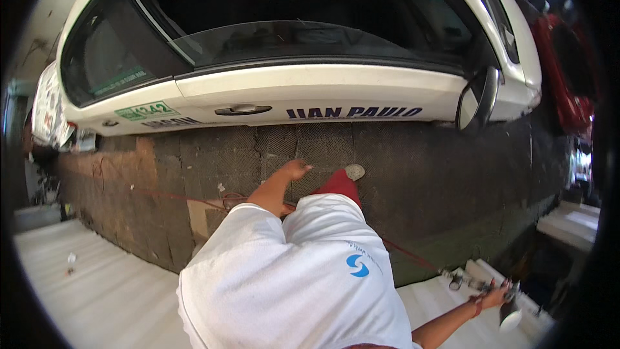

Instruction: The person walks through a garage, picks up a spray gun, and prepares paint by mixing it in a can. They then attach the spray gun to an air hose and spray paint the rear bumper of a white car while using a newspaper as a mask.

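Observation:
In the head view my left hand (296, 170) hangs in the middle, beside my white shirt, with its fingers loosely bent and apart, and no clearly visible object in it. At the lower right my right hand (496, 296) grips a silver spray gun (509, 292) with a pale cup (509, 316) on it. The gun is over a white padded surface (433, 310), and a red hose (413, 253) runs from its fittings (456, 282).
A white car (336, 82) with a side mirror (476, 98) spans the top. A red car part or vehicle (571, 103) is at right. Dark tiled flooring (161, 165) carries loose hose. Pale surfaces (77, 278) line the lower left, and another ledge (568, 223) is at right.

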`<state>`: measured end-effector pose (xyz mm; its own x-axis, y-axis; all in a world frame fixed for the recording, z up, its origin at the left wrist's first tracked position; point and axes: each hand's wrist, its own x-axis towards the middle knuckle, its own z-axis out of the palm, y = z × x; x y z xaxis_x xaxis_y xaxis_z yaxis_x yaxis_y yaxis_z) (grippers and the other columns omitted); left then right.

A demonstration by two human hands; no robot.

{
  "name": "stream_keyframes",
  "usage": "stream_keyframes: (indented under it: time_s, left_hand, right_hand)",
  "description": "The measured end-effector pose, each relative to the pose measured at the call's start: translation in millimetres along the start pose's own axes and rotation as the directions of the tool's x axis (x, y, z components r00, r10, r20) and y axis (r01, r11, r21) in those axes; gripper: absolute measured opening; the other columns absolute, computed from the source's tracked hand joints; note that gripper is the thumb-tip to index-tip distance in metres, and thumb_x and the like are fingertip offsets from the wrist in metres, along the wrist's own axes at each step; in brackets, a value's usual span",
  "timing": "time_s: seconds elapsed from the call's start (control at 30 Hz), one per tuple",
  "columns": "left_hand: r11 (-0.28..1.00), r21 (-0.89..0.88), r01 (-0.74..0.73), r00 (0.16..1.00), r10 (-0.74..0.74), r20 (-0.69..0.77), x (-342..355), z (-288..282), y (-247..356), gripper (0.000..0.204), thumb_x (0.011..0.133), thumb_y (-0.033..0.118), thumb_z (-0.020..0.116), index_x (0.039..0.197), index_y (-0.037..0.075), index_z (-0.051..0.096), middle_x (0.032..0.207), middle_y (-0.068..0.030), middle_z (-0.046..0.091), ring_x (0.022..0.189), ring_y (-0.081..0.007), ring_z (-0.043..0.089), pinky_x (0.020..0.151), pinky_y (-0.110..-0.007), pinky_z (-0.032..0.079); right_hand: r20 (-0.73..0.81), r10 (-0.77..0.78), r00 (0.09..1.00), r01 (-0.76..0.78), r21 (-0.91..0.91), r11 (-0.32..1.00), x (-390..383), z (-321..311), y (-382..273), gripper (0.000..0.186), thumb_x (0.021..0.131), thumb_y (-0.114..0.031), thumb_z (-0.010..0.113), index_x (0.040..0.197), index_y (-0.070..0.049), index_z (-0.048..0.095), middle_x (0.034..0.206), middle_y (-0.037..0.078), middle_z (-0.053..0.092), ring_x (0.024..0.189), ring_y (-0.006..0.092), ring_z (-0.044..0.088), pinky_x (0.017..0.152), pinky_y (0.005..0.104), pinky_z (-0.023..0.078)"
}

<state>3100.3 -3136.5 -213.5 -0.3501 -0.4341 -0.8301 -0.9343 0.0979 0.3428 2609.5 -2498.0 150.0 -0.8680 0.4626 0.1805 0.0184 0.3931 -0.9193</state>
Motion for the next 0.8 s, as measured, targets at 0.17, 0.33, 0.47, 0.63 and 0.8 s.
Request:
stream_keyframes:
  time_s: [0.17, 0.33, 0.47, 0.63, 0.8]
  left_hand:
    - [0.942, -0.262, -0.208, 0.978, 0.202, -0.051, 4, 44, 178, 0.076, 0.106, 0.055, 0.059, 0.162, 0.007, 0.041, 0.147, -0.0189, 0.065, 0.141, -0.0359, 0.058, 0.118, -0.045, 0.044]
    - [0.943, -0.321, -0.090, 0.985, 0.038, -0.166, 1, 113, 290, 0.071, 0.105, 0.053, 0.060, 0.159, 0.010, 0.047, 0.145, -0.0186, 0.067, 0.139, -0.0362, 0.059, 0.116, -0.045, 0.046]
    - [0.974, -0.224, 0.032, 0.983, -0.072, -0.172, -20, 219, 351, 0.060, 0.107, 0.052, 0.053, 0.148, 0.008, 0.061, 0.147, -0.0193, 0.064, 0.140, -0.0365, 0.058, 0.118, -0.044, 0.045]
    - [0.967, -0.047, 0.249, 0.968, -0.249, 0.019, -42, 384, 447, 0.057, 0.107, 0.048, 0.055, 0.141, 0.004, 0.066, 0.146, -0.0273, 0.062, 0.134, -0.0409, 0.061, 0.113, -0.048, 0.049]
    - [0.992, 0.013, 0.126, 0.984, -0.126, 0.123, -33, 487, 559, 0.053, 0.105, 0.044, 0.057, 0.137, 0.004, 0.069, 0.137, -0.0231, 0.068, 0.125, -0.0353, 0.065, 0.106, -0.047, 0.051]
  right_hand:
    - [-0.098, -0.022, 0.995, 0.013, -0.088, 0.996, 180, 1, 58, 0.039, 0.107, -0.022, 0.064, 0.137, 0.003, 0.058, 0.133, 0.020, 0.070, 0.115, 0.0297, 0.072, 0.072, 0.0421, 0.067]
    - [-0.054, 0.088, 0.995, -0.094, -0.106, 0.990, 376, 47, 144, 0.044, 0.105, -0.017, 0.065, 0.142, 0.000, 0.051, 0.133, 0.024, 0.069, 0.112, 0.0322, 0.072, 0.072, 0.0434, 0.067]
    - [0.146, -0.016, 0.989, 0.033, -0.113, 0.993, 535, 85, 177, 0.050, 0.106, -0.020, 0.066, 0.150, -0.005, 0.049, 0.136, 0.021, 0.068, 0.112, 0.0297, 0.071, 0.071, 0.0408, 0.065]
    - [0.325, -0.316, 0.892, 0.350, -0.050, 0.936, 763, 119, 151, 0.050, 0.106, -0.019, 0.066, 0.153, -0.008, 0.054, 0.148, 0.011, 0.063, 0.119, 0.0217, 0.064, 0.073, 0.0382, 0.058]
    - [0.404, -0.068, 0.912, 0.099, -0.054, 0.994, 945, 111, 92, 0.059, 0.108, -0.028, 0.062, 0.160, -0.005, 0.047, 0.165, 0.012, 0.046, 0.147, 0.0273, 0.049, 0.116, 0.0489, 0.049]
